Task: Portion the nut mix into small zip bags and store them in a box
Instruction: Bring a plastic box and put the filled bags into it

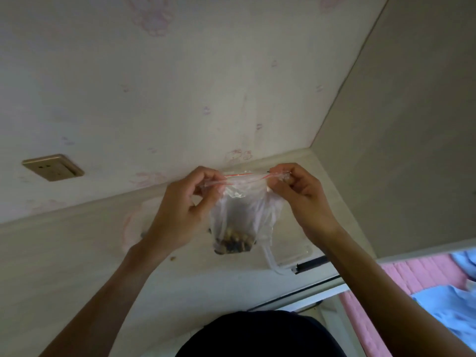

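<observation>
A small clear zip bag with a red seal line hangs in the air above the pale table. A small heap of nut mix sits in its bottom. My left hand pinches the left end of the bag's top strip. My right hand pinches the right end, so the strip is stretched between them. Behind the bag a clear plastic box lies on the table, partly hidden by the bag and my right forearm.
A single loose nut lies on the table left of the bag. A wall socket is on the papered wall at the left. A grey wall closes the right side. Pink and blue bedding lies at the lower right.
</observation>
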`<state>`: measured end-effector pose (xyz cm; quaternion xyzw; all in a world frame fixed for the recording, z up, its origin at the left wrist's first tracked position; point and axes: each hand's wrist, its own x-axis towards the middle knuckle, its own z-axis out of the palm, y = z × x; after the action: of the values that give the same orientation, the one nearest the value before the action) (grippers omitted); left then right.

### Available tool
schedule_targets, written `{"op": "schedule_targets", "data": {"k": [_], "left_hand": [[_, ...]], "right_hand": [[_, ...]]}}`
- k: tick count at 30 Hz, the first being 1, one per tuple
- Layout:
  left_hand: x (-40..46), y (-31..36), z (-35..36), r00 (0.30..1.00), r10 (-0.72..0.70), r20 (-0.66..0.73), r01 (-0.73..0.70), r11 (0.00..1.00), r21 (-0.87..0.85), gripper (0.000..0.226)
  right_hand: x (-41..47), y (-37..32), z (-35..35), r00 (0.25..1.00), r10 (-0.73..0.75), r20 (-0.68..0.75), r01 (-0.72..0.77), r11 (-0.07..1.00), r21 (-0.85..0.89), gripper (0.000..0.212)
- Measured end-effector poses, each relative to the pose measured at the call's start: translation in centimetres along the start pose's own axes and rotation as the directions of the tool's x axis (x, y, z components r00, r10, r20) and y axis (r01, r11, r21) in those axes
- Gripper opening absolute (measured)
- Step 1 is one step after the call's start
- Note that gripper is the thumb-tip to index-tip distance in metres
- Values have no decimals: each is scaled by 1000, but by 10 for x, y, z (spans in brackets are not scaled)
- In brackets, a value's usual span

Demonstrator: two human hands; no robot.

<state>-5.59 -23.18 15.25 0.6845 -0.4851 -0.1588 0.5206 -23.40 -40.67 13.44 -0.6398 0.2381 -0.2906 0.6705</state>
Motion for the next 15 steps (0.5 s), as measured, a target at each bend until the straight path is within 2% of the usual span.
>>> {"op": "schedule_targets", "data": {"k": [3, 7, 9, 12, 15], "left_hand": [[23, 27, 11, 999, 47, 13, -45, 995, -86, 9], [45, 29, 42, 999, 38, 27, -34, 990, -133, 6], [52, 17, 62, 998, -35, 58, 44, 987, -152, 7], [54, -9, 94, 967, -220, 127, 242, 948, -208, 6], [49, -38, 120, 937, -315, 151, 324, 945, -42, 16]], "right_hand": [[5, -28, -18, 995, -75, -63, 77, 996, 37, 12], [13, -35, -49, 987, -85, -138, 83, 996, -23, 13], [16, -26, -64, 985, -53, -166, 46, 998, -48, 13], [21, 2, -83, 981, 34, -193, -55, 993, -108, 15], [26, 40, -95, 970, 109, -219, -170, 944, -284, 15]]}}
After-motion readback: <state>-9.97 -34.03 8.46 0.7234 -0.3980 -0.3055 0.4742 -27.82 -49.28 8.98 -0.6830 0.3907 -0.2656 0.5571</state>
